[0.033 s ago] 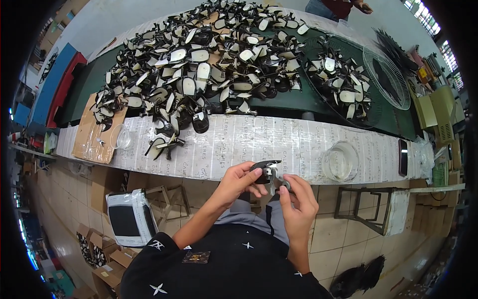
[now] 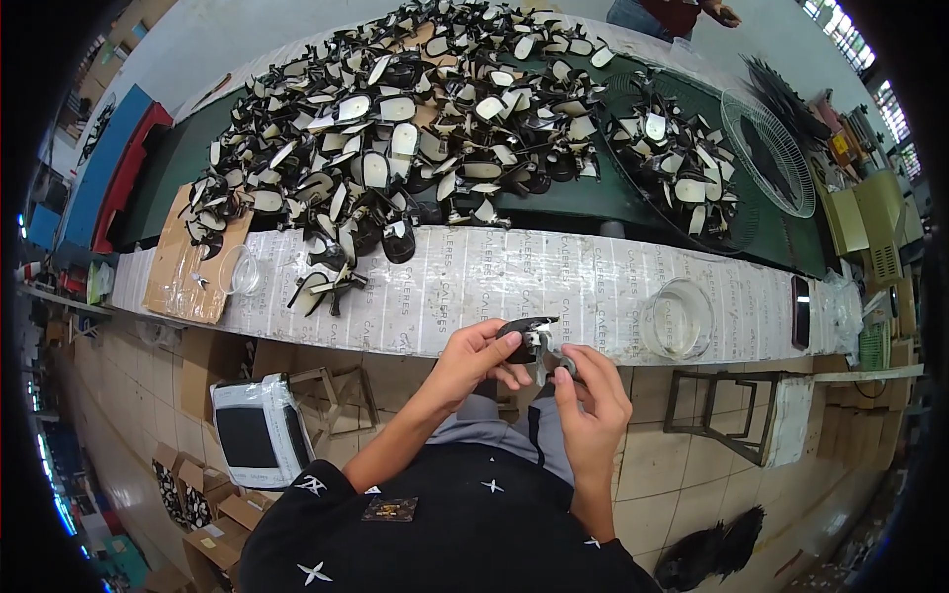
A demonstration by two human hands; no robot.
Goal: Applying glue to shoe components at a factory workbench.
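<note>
My left hand (image 2: 473,358) is closed on a black curved part (image 2: 514,329) with pale pieces on its right side. It looks like a shoe part, though its exact kind is hard to tell. Just right of it, the thumb and fingertips of my right hand (image 2: 595,395) pinch a small dark grey thing (image 2: 567,367), too small to name. A thin pale strip hangs between the two hands. Both hands are above my lap, at the near edge of the covered table (image 2: 494,287). Beyond them lies a large heap of similar black parts (image 2: 376,170) with cream oval faces.
A round tray (image 2: 739,235) of the same parts stands at the right, beside a clear plastic basket (image 2: 806,198). Nearer are a clear bowl (image 2: 678,318), a phone (image 2: 800,311) and a cardboard sheet (image 2: 178,287). Stools (image 2: 786,420) flank me. A person (image 2: 667,15) stands across the table.
</note>
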